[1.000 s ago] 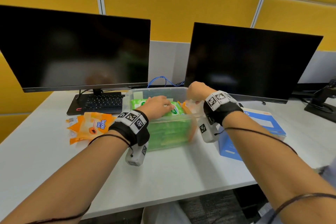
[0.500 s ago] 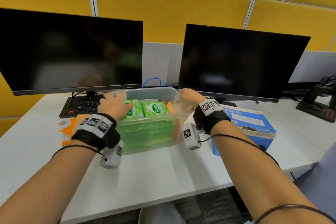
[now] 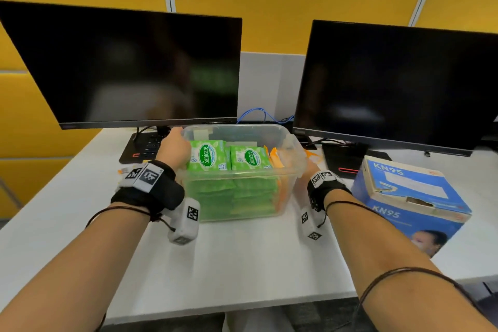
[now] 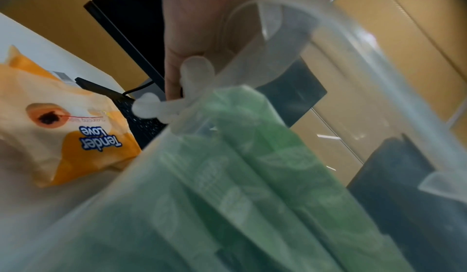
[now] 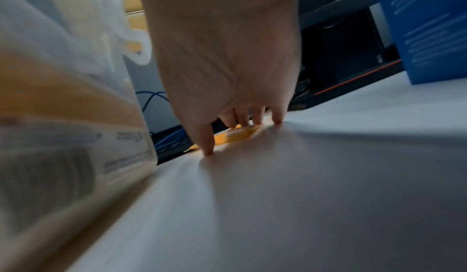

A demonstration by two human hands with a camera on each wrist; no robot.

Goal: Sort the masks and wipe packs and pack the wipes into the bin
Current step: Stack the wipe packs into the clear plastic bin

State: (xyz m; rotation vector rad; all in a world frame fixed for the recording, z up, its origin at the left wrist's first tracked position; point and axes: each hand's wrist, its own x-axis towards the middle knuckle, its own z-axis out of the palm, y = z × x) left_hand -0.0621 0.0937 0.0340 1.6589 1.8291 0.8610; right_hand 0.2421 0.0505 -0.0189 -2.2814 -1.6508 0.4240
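My head camera looks forward and down over the desk's near edge (image 3: 242, 302) at the clear bin (image 3: 237, 172). The camera on my left wrist sits close against the bin's left wall (image 4: 227, 206); the one on my right wrist looks low along the desk (image 5: 328, 176), the bin's right wall (image 5: 63, 136) at its left.

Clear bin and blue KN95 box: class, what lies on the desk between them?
In the head view, the right hand lies between the clear bin and the KN95 box, fingers down at an orange pack.

Bright, even light; head view sharp, both wrist views blurred and dimmer.
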